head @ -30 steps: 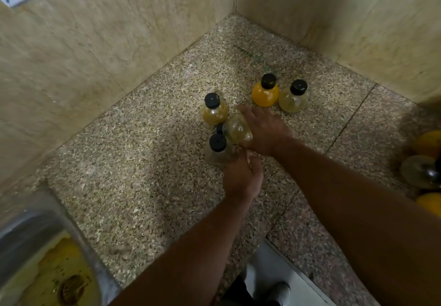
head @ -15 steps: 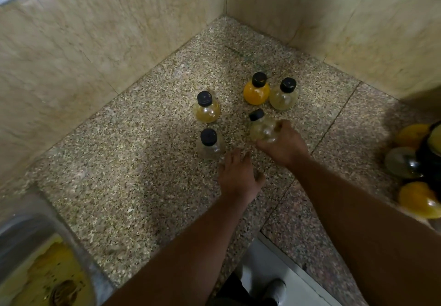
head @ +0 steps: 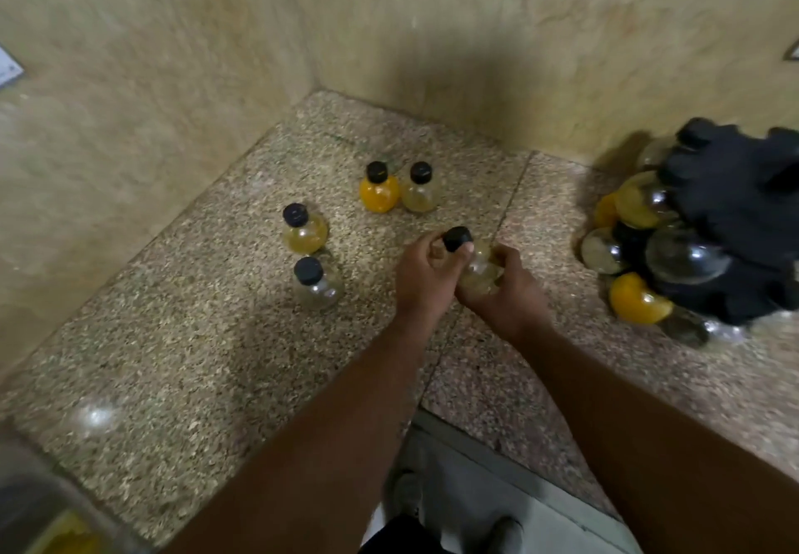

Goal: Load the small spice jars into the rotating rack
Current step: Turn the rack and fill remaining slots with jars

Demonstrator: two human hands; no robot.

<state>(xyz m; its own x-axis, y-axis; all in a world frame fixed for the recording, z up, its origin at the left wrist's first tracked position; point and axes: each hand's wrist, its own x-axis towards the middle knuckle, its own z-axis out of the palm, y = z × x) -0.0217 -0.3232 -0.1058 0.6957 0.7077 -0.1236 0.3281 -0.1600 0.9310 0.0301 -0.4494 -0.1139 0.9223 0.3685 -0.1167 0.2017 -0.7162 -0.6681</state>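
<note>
I now have the pale spice jar (head: 477, 270) lifted off the counter (head: 216, 359), clasped in my right hand (head: 503, 294) with my newly arrived left hand (head: 426, 276) pinching its cap, ready for the rotating rack (head: 726, 225) just right, four jars left standing.

Both hands, left hand (head: 426, 279) and right hand (head: 503, 294), gripping one jar (head: 475, 266) above the desk (head: 194, 359); rack (head: 726, 225) at right.

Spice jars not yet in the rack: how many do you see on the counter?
4 standing free: orange jar touching pale jar at the back, two at left. A fifth is in both hands.
</note>
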